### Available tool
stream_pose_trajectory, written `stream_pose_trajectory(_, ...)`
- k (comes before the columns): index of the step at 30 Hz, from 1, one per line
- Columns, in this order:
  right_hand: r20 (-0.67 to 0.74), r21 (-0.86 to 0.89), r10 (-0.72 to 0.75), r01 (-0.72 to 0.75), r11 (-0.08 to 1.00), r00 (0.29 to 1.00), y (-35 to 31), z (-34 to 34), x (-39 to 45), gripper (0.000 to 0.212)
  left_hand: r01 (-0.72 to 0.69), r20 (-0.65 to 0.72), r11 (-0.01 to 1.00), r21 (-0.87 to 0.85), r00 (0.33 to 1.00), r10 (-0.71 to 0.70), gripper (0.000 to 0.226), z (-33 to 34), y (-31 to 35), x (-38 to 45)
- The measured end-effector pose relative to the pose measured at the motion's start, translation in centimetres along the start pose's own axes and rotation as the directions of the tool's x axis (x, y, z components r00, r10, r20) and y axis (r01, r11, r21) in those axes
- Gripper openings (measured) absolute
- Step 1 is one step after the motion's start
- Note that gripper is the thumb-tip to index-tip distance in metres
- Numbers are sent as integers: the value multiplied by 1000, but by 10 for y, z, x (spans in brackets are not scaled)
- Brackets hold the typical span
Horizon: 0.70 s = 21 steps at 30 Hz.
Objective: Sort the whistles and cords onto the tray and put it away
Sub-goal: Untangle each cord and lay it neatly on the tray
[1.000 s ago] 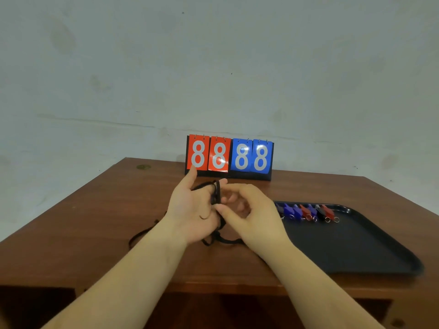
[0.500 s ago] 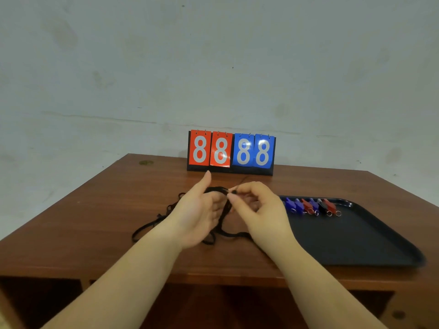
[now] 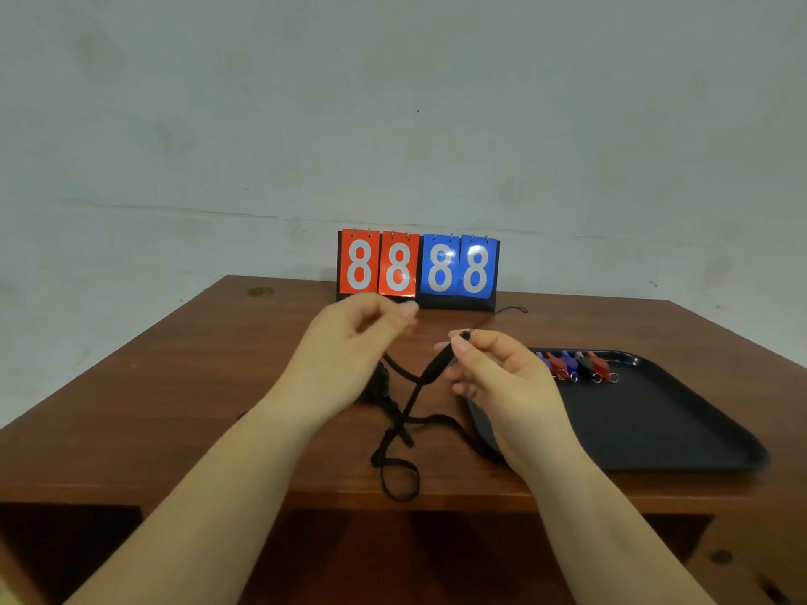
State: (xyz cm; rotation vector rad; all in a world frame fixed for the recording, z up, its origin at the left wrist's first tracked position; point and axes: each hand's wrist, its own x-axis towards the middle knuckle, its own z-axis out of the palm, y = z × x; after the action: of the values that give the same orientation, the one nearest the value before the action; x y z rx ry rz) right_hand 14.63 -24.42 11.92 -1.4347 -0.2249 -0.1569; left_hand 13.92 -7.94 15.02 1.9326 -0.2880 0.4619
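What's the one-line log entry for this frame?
stage: untangling cords | right hand: pinches cord end | left hand: raised, blurred | whistles: rowed on tray | cords: off tray

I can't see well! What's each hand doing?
Left hand: blurred, touches the black cords; hold unclear.
Right hand: pinches one cord's end.
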Motion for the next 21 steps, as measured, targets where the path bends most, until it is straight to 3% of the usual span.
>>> stream_pose_trajectory(2, 41, 24, 5, -6, 1000, 999, 1, -1, -5, 11, -45, 141, 999, 28, 989, 40, 24, 8, -1, -5)
stream_pose_trajectory(4, 57, 41, -14, 12, 999, 998, 3, -2, -10, 12, 16, 252, 998, -53, 968, -2, 27, 15, -5, -9)
stream_pose_trajectory(8, -8, -34, -90, 89, 995, 996, 5, -2, -20, 11, 113, 273, 964, -239, 961, -45, 25, 29, -13, -27)
stream_pose_trajectory(11, -2, -148, -149, 147, 978, 989, 16, -5, -33, 10, 247, 269, 874, -420, 953, -140, 24, 41, -19, -45)
stream_pose_trajectory(15, 66, -250, -89, 103, 963, 994, 44, -14, -52, 5, 282, 256, 904, -322, 945, -203, 20, 51, -41, -69)
stream_pose_trajectory(21, 184, -106, 87, -68, 992, 979, 89, -24, -77, 7, 346, 312, 875, -338, 918, -243, 21, 63, -64, -99)
